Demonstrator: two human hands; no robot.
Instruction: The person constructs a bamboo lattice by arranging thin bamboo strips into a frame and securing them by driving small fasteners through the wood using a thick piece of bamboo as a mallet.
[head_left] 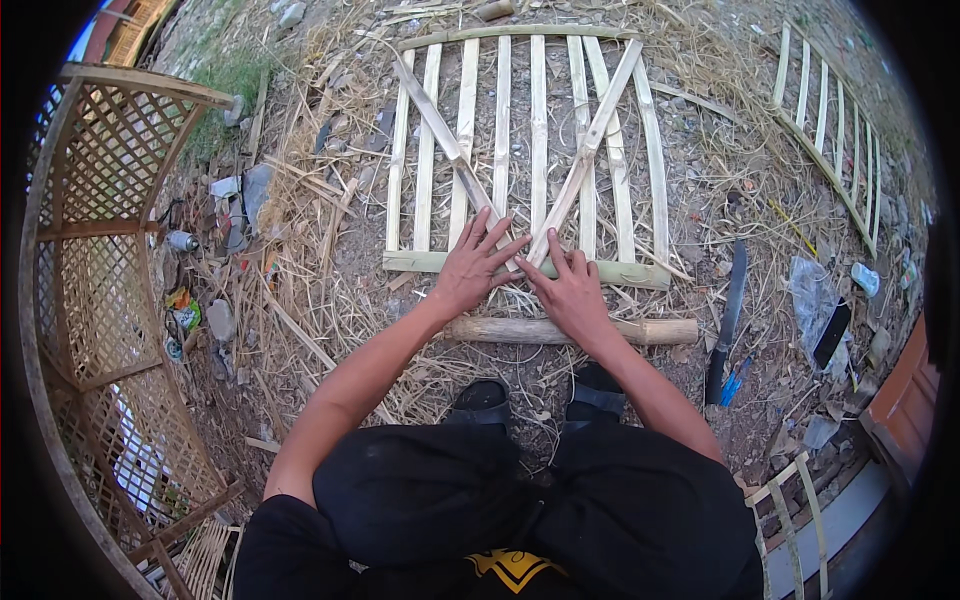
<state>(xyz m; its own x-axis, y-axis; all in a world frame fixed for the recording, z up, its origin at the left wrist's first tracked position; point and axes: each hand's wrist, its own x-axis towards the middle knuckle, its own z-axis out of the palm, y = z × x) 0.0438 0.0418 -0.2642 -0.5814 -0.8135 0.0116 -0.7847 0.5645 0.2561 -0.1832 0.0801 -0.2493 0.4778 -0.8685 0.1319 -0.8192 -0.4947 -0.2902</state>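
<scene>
Outdoor bamboo-craft work yard, on bare ground. Floor: packed dirt strewn with straw, stones and split-cane offcuts. Work in progress: a slatted bamboo panel [525, 150] laid flat, crossed by two diagonal strips. A second slatted panel [828, 130] is seen at the upper right. A woven lattice screen [95, 260] is stood along the left edge. Tools: a long machete [727, 320] is laid on the soil; a wooden log [570, 331] is placed before the panel. Litter is scattered around.
</scene>
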